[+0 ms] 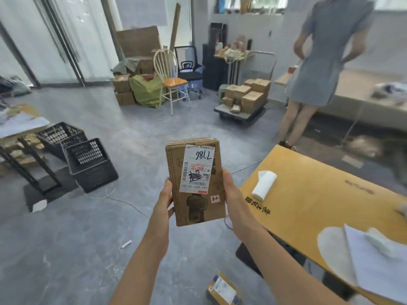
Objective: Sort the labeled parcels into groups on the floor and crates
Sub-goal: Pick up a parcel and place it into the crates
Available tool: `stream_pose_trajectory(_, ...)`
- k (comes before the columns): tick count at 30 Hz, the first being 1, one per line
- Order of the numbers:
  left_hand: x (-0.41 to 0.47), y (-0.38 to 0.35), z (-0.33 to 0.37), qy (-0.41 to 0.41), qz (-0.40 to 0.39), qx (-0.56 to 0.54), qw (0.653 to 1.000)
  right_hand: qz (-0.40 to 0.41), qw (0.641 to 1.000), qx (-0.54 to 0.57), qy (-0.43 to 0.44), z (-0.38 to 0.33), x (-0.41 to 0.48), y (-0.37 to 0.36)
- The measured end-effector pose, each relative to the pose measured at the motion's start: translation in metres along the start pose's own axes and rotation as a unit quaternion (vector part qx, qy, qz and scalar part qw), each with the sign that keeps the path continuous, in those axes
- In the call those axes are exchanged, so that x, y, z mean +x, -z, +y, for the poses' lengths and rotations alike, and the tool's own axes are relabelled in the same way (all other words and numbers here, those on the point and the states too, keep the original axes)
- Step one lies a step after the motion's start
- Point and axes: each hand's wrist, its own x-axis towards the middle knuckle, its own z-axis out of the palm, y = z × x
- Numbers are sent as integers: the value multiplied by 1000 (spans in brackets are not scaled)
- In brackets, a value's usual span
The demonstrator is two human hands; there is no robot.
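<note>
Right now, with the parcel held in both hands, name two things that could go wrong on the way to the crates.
A thin white cable lies across the floor before the black crates: a likely trip. A second parcel lies on the floor close by and could be stepped on.

The left forearm (149, 249) and right forearm (271, 249) are bare along their whole visible length, slim and smooth. The left hand (164, 200) and right hand (230, 190) are bare too, narrow at the wrist, with long slender fingers and thumbs.
</note>
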Motion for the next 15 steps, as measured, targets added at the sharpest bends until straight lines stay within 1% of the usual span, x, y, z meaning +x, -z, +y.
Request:
stream_pose_trajectory(7,-9,-92,34,-7,-134,8,991,130,991,19,34,-36,-55,88)
stream_pose_trajectory(10,-22,-139,41,-11,-193,17,981,193,980,20,51,-42,-84,131)
stream_pose_trajectory(15,-59,-223,43,-24,-288,47,956,278,958,44,51,-43,-146,206)
